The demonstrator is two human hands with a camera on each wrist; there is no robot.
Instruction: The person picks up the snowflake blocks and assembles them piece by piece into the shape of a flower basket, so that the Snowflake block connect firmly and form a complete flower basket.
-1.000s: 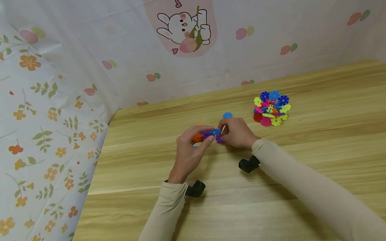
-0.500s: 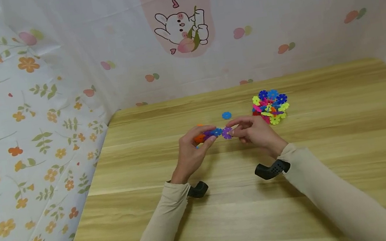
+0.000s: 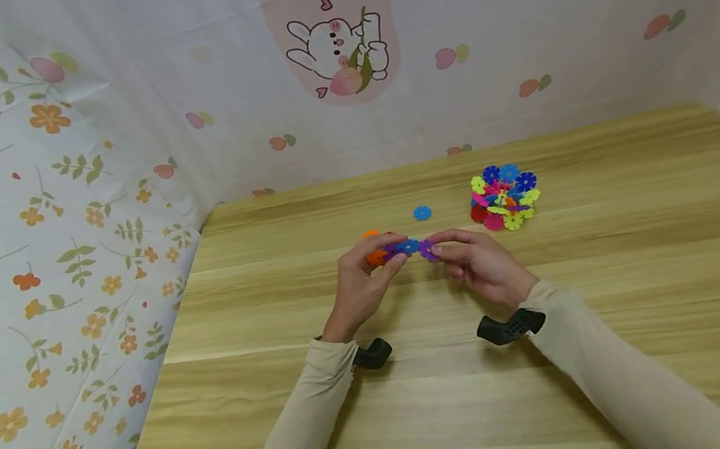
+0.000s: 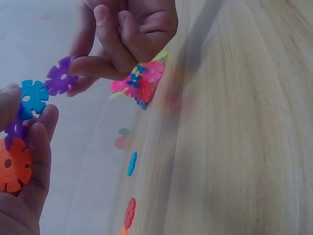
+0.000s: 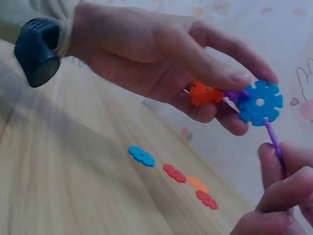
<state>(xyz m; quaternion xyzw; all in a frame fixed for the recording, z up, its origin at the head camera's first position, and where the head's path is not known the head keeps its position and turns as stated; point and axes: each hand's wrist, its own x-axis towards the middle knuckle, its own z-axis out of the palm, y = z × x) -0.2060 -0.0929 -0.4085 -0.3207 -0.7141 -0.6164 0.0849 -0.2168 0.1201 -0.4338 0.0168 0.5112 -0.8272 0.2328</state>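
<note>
My left hand (image 3: 361,286) grips a short chain of notched plastic snowflake discs. In it are an orange disc (image 4: 12,166), a purple disc partly covered by the fingers, and a blue disc (image 5: 260,103) at the free end. My right hand (image 3: 485,268) pinches another purple disc (image 4: 59,78) between thumb and fingers. Its edge meets the blue disc's rim, seen edge-on at a notch in the right wrist view; how deep it sits cannot be told. Both hands are held above the table.
A loose blue disc (image 3: 423,213) lies beyond the hands. Red (image 5: 174,173) and orange (image 5: 198,184) discs lie near the left hand. A multicoloured cluster of discs (image 3: 504,199) stands at the back right of the wooden table (image 3: 620,279). A patterned cloth (image 3: 474,6) hangs behind.
My right hand has drawn back to the right from close against the left hand, uncovering the pinched purple disc. Since half a second ago that disc has tilted. The left hand has barely moved.
</note>
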